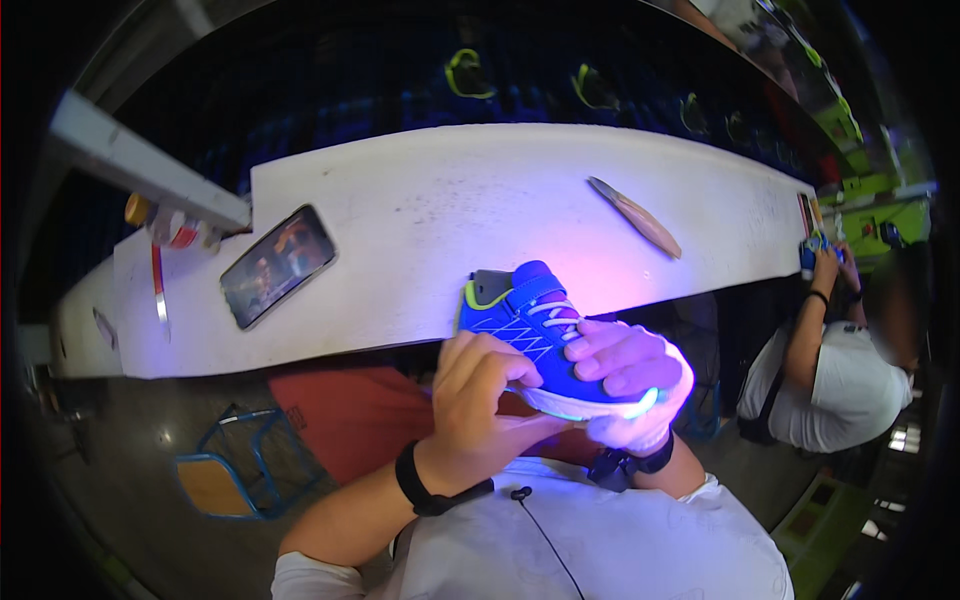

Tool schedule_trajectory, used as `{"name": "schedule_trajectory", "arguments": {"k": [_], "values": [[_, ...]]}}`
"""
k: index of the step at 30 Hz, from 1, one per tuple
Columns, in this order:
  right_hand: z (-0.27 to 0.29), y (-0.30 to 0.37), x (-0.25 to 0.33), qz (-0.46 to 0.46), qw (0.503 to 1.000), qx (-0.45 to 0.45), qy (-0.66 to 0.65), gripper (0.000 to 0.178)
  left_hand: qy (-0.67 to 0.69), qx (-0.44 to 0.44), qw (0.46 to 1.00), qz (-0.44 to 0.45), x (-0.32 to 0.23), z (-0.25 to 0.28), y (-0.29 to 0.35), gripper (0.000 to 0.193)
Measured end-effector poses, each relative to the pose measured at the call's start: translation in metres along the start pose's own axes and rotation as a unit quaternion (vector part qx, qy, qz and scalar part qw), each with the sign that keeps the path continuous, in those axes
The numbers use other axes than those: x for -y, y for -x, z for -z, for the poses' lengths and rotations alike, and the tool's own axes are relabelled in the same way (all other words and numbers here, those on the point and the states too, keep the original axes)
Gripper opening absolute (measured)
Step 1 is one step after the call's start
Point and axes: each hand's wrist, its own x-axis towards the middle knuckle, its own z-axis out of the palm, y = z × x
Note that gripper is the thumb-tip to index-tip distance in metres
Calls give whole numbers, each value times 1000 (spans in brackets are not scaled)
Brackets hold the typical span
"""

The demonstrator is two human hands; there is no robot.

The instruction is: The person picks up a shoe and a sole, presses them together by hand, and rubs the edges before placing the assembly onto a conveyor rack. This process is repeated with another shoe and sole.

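A blue sports shoe [520,325] with lime-green lining, pale laces, zigzag stitching and a white sole is tilted between my hands at the table's near edge. My left hand [480,390] is closed on its side, fingers bent against the upper and thumb along the sole. My right hand [635,375] wraps the toe from the right, fingertips on the upper by the laces. Purple light washes out that hand and makes the sole edge near the toe glow. A dark grey piece [492,287] sits in the shoe's opening.
On the white table [400,180] lie a phone [278,266], a pointed wooden-looking tool [635,218] and a thin red-handled tool [160,285]. A capped bottle [180,228] stands by a post. Dark rack beyond; blue-framed stool [215,487] at left; co-worker [825,370] at right.
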Motion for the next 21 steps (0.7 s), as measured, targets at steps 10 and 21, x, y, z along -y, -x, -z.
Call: {"name": "schedule_trajectory", "arguments": {"k": [10,21], "values": [[78,24,-22,-223,960,49,163,56,-272,193,931,-148,16,-23,-57,47],[25,-14,-56,-314,944,-101,-9,61,-22,153,987,-49,3,79,-101,85]]}}
